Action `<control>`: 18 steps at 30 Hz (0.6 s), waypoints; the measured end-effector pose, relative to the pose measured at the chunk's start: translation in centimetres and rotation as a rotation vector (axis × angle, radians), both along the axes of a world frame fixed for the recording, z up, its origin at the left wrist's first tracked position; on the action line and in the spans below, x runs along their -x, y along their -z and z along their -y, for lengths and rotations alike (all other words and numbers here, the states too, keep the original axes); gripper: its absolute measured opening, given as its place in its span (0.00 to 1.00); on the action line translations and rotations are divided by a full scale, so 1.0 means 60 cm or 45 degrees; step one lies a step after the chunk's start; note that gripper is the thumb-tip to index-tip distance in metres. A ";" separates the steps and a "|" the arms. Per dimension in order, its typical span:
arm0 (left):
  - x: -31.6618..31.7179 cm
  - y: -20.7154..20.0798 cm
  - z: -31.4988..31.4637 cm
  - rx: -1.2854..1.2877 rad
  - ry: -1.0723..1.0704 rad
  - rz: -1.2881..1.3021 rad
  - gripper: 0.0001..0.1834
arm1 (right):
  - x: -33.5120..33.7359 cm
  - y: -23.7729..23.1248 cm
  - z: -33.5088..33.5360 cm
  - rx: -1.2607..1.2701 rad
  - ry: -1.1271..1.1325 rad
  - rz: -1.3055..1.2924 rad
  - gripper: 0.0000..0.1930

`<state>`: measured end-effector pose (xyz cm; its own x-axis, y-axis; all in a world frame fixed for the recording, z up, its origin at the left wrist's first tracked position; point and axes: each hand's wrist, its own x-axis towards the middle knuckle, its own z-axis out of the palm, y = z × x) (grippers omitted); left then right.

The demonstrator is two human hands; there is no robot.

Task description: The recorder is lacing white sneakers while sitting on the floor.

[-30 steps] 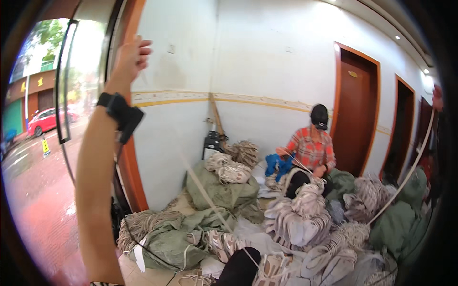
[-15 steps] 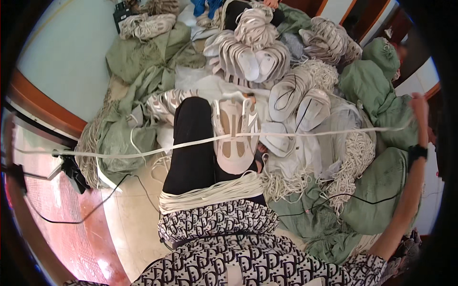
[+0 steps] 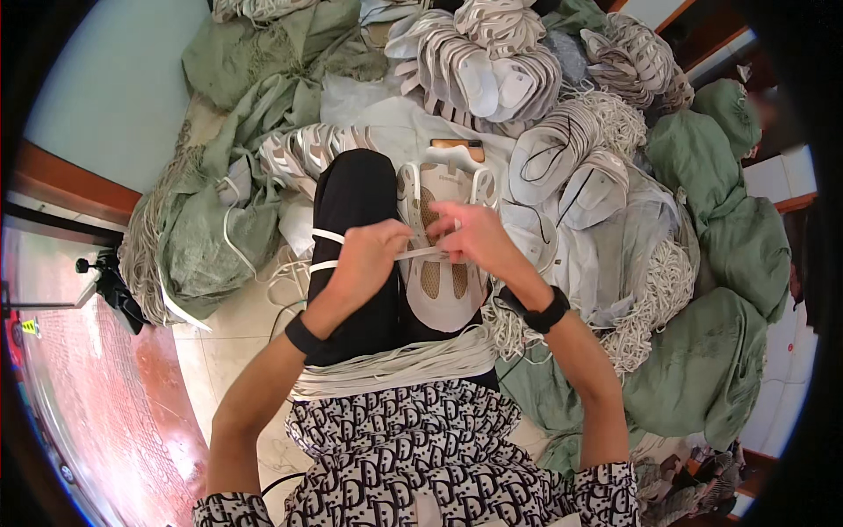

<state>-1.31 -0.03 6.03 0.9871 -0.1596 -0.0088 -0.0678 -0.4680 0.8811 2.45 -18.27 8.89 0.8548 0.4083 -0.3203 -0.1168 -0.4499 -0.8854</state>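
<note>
A beige and white shoe upper (image 3: pixel 442 303) with mesh panels lies on my right thigh, its toe end toward me. A flat white shoelace (image 3: pixel 420 253) crosses it. My left hand (image 3: pixel 373 252) is closed in a pinch on the lace, at the left side of the upper. Over the upper's middle, my right hand (image 3: pixel 474 237) grips the lace too, with some fingers raised and slightly blurred. Part of the lace loops over my black-trousered left leg (image 3: pixel 351 193). A bundle of loose white laces (image 3: pixel 399 360) lies across my lap.
Stacked shoe uppers (image 3: pixel 492 83) lie ahead, with more pale uppers (image 3: pixel 571 167) at the right. A heap of white laces (image 3: pixel 659 294) sits near green sacks (image 3: pixel 724 351). Another green sack (image 3: pixel 206 246) is at the left. A small orange-brown object (image 3: pixel 457 147) lies beyond the upper.
Both hands have come inward from far left and far right to meet over the upper. The lace, stretched wide before, now loops over my left leg. The view has shifted slightly.
</note>
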 end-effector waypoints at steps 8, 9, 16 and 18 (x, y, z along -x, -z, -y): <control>0.033 0.052 0.021 -0.005 -0.145 -0.091 0.05 | 0.008 0.022 -0.003 -0.207 0.017 -0.379 0.29; 0.033 0.054 0.020 0.028 -0.166 -0.060 0.05 | 0.007 0.023 -0.004 -0.223 0.043 -0.412 0.30; 0.036 0.049 0.022 0.029 -0.240 -0.171 0.04 | 0.014 0.023 -0.007 -0.233 0.057 -0.400 0.33; 0.037 0.053 0.026 0.044 -0.263 -0.150 0.04 | 0.015 0.025 -0.009 -0.247 0.059 -0.386 0.33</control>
<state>-3.52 -1.58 2.87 0.9914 0.0434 -0.1237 0.1303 -0.4308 0.8930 1.53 -17.74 7.39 0.7519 0.4492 -0.4825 -0.4037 -0.2649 -0.8757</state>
